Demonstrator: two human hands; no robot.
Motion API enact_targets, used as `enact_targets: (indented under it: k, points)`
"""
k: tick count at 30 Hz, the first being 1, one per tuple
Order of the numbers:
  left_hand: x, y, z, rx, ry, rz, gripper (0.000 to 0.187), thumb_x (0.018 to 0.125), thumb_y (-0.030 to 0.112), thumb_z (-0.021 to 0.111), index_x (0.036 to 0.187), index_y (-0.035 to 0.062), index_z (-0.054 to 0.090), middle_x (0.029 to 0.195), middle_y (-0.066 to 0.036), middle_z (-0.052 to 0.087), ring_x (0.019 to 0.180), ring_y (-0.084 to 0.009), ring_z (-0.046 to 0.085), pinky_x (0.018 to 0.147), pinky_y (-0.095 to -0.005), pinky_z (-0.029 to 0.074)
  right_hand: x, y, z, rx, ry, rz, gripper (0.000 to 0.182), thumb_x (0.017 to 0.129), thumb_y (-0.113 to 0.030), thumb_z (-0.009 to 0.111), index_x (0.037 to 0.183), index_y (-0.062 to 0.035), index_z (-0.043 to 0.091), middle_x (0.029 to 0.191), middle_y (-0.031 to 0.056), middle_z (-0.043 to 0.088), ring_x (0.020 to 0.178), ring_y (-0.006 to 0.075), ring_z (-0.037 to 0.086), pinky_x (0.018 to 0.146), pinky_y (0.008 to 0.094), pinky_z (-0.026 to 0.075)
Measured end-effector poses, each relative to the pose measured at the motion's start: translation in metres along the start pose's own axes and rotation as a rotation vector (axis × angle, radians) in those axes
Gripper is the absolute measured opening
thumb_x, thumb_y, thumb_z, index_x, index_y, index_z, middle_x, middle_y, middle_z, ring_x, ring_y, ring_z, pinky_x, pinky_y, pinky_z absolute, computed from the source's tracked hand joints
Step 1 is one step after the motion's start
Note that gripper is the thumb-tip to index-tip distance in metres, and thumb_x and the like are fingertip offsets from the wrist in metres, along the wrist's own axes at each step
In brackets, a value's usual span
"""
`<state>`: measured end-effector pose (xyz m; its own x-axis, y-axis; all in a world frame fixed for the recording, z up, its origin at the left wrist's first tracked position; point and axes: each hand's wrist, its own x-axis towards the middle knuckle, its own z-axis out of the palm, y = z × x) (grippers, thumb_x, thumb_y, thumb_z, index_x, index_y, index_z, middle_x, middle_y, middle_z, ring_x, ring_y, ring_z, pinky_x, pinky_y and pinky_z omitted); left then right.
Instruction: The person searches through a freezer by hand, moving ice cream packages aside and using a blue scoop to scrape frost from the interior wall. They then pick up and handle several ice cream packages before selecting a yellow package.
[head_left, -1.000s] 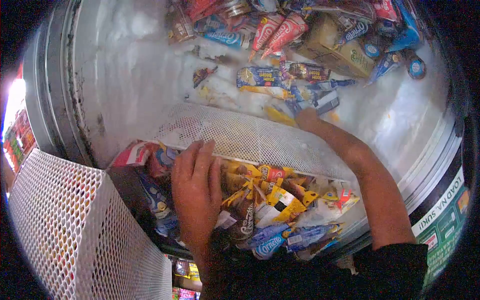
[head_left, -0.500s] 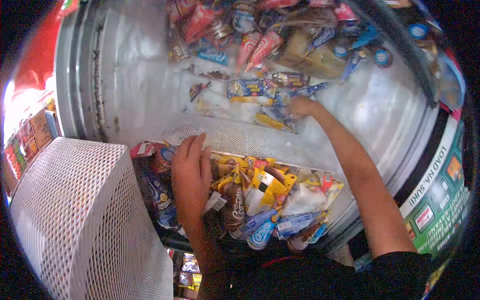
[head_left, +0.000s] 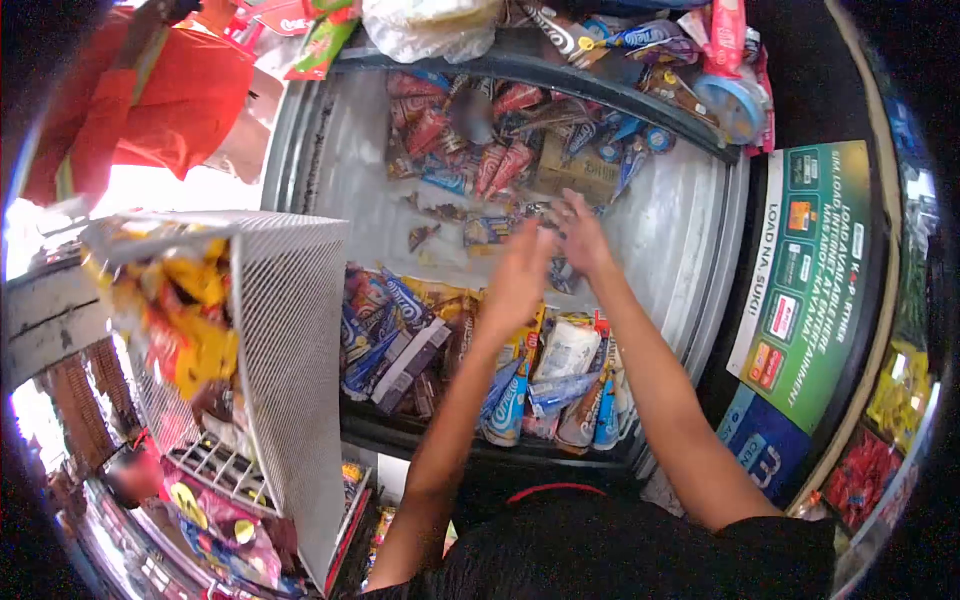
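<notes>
Over the middle of the open chest freezer [head_left: 680,230], my two hands are close together. My left hand [head_left: 520,275] has its fingers stretched toward the far side, slightly smeared by motion. Just right of it, my right hand [head_left: 580,235] has its fingers apart. I see nothing held in either. Under and beside them, blue and yellow ice cream packs [head_left: 487,232] lie on the frosted floor. Nearer me is a basket section packed with wrapped ice creams, among them a blue cone [head_left: 508,405] and a white pack [head_left: 570,350].
A cardboard box [head_left: 575,170] and red-wrapped cones [head_left: 503,168] lie at the freezer's far end. More cones and a white plastic bag [head_left: 430,25] rest beyond its rim. Left stands a white mesh rack [head_left: 290,330] with yellow packs [head_left: 205,330]. A person in red [head_left: 180,100] is at upper left.
My left hand has left the near basket's edge and moved right and forward beside my right hand. My right hand has shifted slightly left. The view now takes in more of the surroundings.
</notes>
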<state>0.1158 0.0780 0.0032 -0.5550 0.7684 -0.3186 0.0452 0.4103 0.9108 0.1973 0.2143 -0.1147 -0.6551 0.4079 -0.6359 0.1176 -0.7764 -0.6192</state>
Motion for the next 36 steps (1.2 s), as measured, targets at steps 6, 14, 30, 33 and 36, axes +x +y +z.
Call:
enact_targets:
  k: [6,14,30,33,36]
  points:
    - [0.031,0.025,0.047,0.074,-0.257,-0.035,0.084,0.089,0.064,0.028,0.146,0.0091,0.001,0.151,-0.017,-0.001,0.139,-0.0342,-0.005,0.108,-0.0517,0.000,-0.076,-0.044,0.064,0.252,0.012,-0.198,0.082,0.084,-0.069,0.035,0.145,-0.0163,0.016,0.148,0.0098,0.021,0.131,0.0288,0.029,0.100,0.0494,0.033]
    - [0.090,-0.024,0.026,0.212,0.147,0.242,0.064,0.094,0.044,0.030,0.137,-0.0028,0.028,0.132,-0.029,0.039,0.127,-0.0391,0.034,0.104,-0.0434,0.026,-0.112,-0.052,0.095,0.378,-0.180,-0.128,0.075,0.090,-0.061,0.032,0.134,-0.0009,0.037,0.133,0.0114,0.047,0.121,0.0196,0.045,0.101,0.0368,0.034]
    - [0.044,0.041,0.024,-0.292,0.001,0.035,0.071,0.091,0.056,0.034,0.141,0.0064,0.026,0.147,-0.014,0.022,0.133,-0.0302,0.024,0.108,-0.0481,0.016,-0.031,0.003,0.038,0.143,0.146,-0.314,0.072,0.090,-0.060,0.034,0.137,-0.0070,0.036,0.135,0.0099,0.044,0.127,0.0233,0.037,0.108,0.0341,0.021]
    - [0.046,0.027,0.040,0.096,0.190,0.259,0.064,0.094,0.050,0.031,0.138,0.0026,0.031,0.146,-0.019,0.023,0.135,-0.0321,0.020,0.110,-0.0412,0.015,-0.051,-0.026,0.058,0.425,0.110,-0.179,0.077,0.089,-0.064,0.031,0.139,-0.0066,0.031,0.140,0.0092,0.039,0.129,0.0234,0.034,0.108,0.0360,0.021]
    - [0.080,-0.049,0.044,0.245,0.244,0.370,0.060,0.096,0.046,0.028,0.136,0.0031,0.036,0.141,-0.021,0.032,0.133,-0.0327,0.023,0.110,-0.0398,0.016,-0.066,-0.047,0.090,0.163,0.038,-0.197,0.078,0.089,-0.064,0.027,0.141,-0.0058,0.027,0.145,0.0097,0.029,0.134,0.0237,0.026,0.109,0.0393,0.018]
